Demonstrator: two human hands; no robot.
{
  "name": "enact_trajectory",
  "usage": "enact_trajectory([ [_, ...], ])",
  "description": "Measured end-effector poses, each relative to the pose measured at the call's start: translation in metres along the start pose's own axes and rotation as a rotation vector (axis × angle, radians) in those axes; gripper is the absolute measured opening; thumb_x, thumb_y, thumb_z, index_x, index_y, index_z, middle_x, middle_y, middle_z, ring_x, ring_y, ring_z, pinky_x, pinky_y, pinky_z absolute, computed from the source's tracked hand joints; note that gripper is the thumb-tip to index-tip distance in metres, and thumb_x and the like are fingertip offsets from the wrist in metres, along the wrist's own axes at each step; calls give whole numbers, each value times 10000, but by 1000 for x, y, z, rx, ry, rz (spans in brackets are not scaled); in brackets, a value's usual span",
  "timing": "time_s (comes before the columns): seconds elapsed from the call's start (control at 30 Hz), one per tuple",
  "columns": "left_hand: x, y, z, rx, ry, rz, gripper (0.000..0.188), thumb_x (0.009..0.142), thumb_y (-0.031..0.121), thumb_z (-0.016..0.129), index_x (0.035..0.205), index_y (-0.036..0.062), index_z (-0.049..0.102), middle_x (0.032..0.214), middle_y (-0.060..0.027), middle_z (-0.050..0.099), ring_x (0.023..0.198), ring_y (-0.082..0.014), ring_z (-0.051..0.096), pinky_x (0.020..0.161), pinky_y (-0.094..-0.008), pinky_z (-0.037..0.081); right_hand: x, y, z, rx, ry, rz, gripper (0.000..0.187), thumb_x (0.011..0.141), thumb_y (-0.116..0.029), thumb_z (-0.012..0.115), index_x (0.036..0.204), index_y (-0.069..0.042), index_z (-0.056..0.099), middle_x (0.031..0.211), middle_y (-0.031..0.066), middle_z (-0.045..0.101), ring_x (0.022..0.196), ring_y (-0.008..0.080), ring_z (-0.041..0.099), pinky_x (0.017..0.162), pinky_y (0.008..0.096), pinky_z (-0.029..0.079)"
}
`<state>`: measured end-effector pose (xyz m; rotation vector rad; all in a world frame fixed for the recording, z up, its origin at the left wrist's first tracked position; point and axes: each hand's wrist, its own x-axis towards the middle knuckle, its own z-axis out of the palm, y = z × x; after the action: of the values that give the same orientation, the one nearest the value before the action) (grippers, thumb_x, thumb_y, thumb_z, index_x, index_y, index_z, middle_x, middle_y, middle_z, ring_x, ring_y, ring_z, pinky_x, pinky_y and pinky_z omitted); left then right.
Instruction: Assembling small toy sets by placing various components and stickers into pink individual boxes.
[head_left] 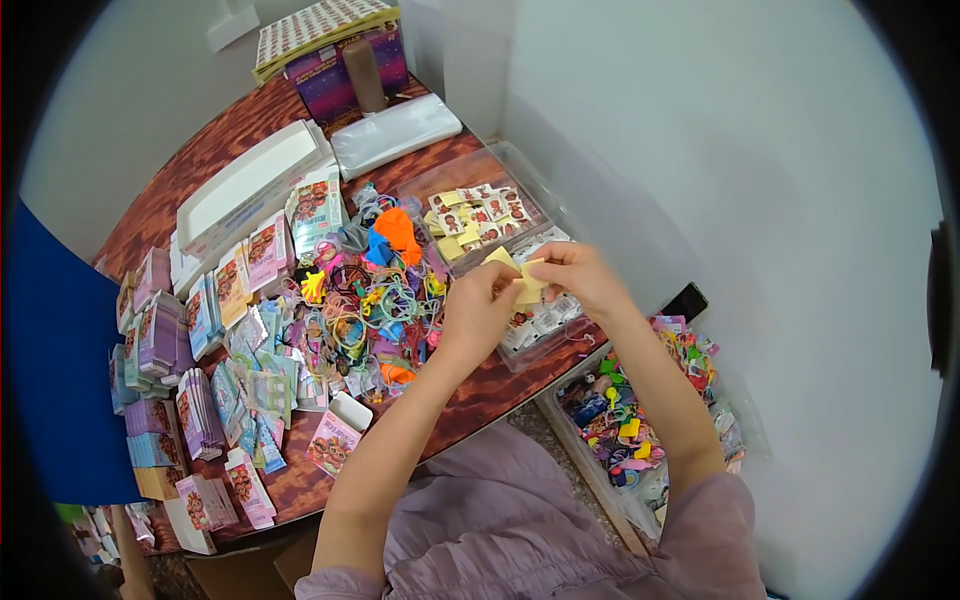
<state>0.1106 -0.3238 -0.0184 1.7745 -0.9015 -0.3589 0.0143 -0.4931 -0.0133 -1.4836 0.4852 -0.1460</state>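
My left hand and my right hand meet above the clear plastic bins at the right of the table. Between them is a small pale yellow paper sheet, pinched by the fingers of both hands and bent or parted near its middle. Just beyond my hands, a clear plastic bin holds small printed stickers and yellow paper pieces. Another clear bin, partly hidden under my hands, contains white printed pieces.
A heap of colourful hair ties and small toys lies left of my hands. Stacks of little printed boxes line the table's left side. Beyond stand a white tray and plastic bags. A phone and a toy-filled bin are at right.
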Motion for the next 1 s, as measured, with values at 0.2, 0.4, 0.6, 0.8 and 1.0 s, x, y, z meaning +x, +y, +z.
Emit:
enact_trajectory([
  [0.2, -7, -8, -7, 283, -1, 110, 320, 878, 107, 692, 1175, -1, 643, 1054, -139, 658, 741, -220, 663, 697, -335, 519, 4, -20, -48, -69, 272, -116, 128, 901, -141, 667, 978, -39, 683, 801, 7, 639, 604, 72, 572, 532, 213, 456],
  [0.4, -66, 11, -62, 274, 35, 146, 350, 880, 84, 687, 1213, 2, 620, 1097, -133, 639, 771, -228, 654, 699, -336, 522, -21, -24, -52, -547, 200, 62, 112, 889, -128, 653, 891, -19, 677, 711, 16, 613, 693, 78, 600, 549, 264, 477],
  [0.6, -190, -8, -123, 452, 222, -61, 315, 857, 19, 693, 1167, 12, 639, 997, -114, 650, 755, -200, 633, 629, -288, 496, -14, 2, -45, -812, 28, -139, 154, 833, -175, 709, 884, -32, 684, 755, 48, 653, 693, 153, 610, 632, 322, 469],
  [0.8, -247, -13, -132, 695, 346, -137, 331, 835, -8, 680, 1163, 2, 635, 1160, -155, 614, 1073, -319, 591, 911, -389, 475, -2, 23, -9, -866, 217, -295, 202, 775, -194, 748, 886, -41, 677, 786, 122, 667, 771, 232, 628, 724, 365, 484],
  [1.0, -268, -32, -135, 681, 349, -202, 439, 819, 28, 706, 1243, 5, 598, 1294, -177, 543, 1196, -376, 513, 1009, -467, 405, 7, 25, -20, -915, 125, -124, 244, 782, -204, 753, 880, -24, 621, 752, 80, 652, 741, 210, 611, 711, 363, 480],
])
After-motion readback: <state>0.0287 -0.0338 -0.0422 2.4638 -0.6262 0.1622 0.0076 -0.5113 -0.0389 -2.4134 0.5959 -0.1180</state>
